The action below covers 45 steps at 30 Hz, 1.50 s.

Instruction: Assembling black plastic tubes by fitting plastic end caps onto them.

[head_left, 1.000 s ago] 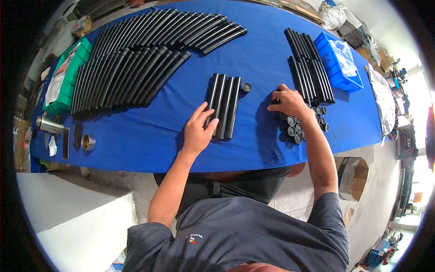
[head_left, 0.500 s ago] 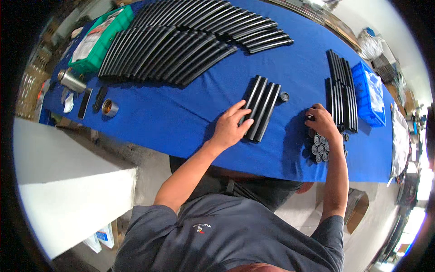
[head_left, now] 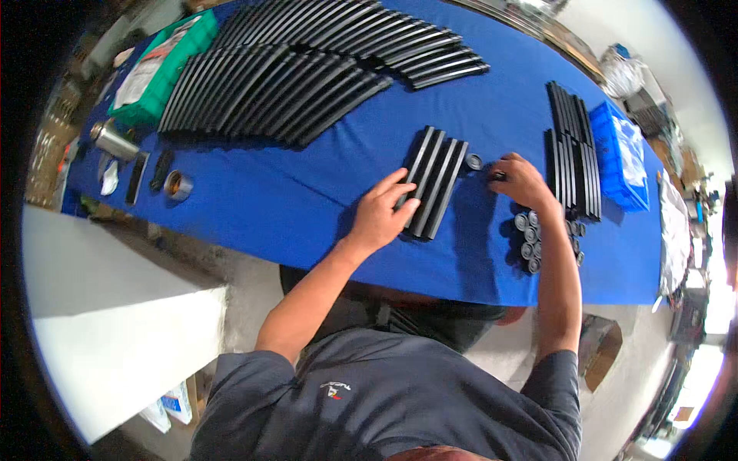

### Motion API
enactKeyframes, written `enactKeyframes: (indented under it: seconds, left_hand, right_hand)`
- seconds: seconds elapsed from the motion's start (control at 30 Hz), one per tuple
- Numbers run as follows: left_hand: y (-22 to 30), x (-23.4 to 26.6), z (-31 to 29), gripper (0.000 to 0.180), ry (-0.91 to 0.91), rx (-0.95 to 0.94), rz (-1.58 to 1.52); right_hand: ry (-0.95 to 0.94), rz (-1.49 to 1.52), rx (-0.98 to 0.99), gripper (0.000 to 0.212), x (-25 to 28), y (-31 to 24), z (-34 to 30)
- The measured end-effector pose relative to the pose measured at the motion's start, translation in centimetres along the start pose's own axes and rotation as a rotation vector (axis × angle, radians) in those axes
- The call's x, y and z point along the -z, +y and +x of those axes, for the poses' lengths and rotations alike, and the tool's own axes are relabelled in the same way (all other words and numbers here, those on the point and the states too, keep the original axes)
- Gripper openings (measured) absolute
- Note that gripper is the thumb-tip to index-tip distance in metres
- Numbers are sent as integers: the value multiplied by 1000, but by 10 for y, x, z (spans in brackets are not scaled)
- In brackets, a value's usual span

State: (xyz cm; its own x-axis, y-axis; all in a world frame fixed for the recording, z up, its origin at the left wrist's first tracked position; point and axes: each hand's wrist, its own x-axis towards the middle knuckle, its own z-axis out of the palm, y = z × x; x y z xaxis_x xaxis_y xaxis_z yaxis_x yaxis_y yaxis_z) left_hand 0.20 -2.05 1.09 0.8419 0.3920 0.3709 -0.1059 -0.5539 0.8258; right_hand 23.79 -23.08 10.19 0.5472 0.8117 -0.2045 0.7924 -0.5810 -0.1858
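Note:
Several black tubes (head_left: 439,188) lie side by side on the blue cloth in front of me. My left hand (head_left: 380,212) rests at their left side, its spread fingers touching the nearest tubes. Close to the upper right of this group sits one round black cap (head_left: 474,162). My right hand (head_left: 520,184) is over the cloth to the right of that cap, its fingers pinched on a small dark cap (head_left: 499,177), partly hidden by the fingers. Below the right hand, beside its forearm, is a cluster of round black caps (head_left: 526,250).
Many black tubes (head_left: 254,92) are laid in rows at the far left. More tubes (head_left: 565,165) stand in rows beside a blue bin (head_left: 615,169) at right. At left are a green bin (head_left: 165,73), a metal flask (head_left: 114,141), a phone (head_left: 137,178) and a tape roll (head_left: 178,186).
My right hand has moved left and slightly up from the cap cluster, carrying a cap toward the tubes. My left hand stays on the tubes. The whole view has shifted slightly.

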Motion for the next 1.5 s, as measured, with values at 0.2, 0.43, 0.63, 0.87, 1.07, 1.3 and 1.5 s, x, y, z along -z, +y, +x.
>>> enactKeyframes:
  seconds: [0.2, 0.43, 0.63, 0.87, 1.07, 1.3, 1.5]
  left_hand:
    - [2, 5, 0, 30, -23, 15, -15]
    - [1, 6, 0, 30, -29, -1, 22]
    - [5, 4, 2, 29, -35, 14, 8]
    - [2, 6, 0, 28, -19, 13, 6]
    - [1, 1, -1, 27, -17, 9, -24]
    - [1, 6, 1, 25, 23, 15, -7]
    - [5, 6, 2, 24, 30, 82, -22]
  right_hand:
    - [-36, 55, -29, 47, 11, -13, -7]
    - [-70, -275, -187, 41, 32, 2, -32]
    - [-122, -392, -282, 35, 5, 29, -38]
    - [70, -178, -156, 36, 0, 15, -20]
    - [64, -145, -168, 60, -10, 18, -21]
    - [398, -43, -29, 46, -1, -8, -34]
    - [441, -175, -7, 46, -31, -47, 6]
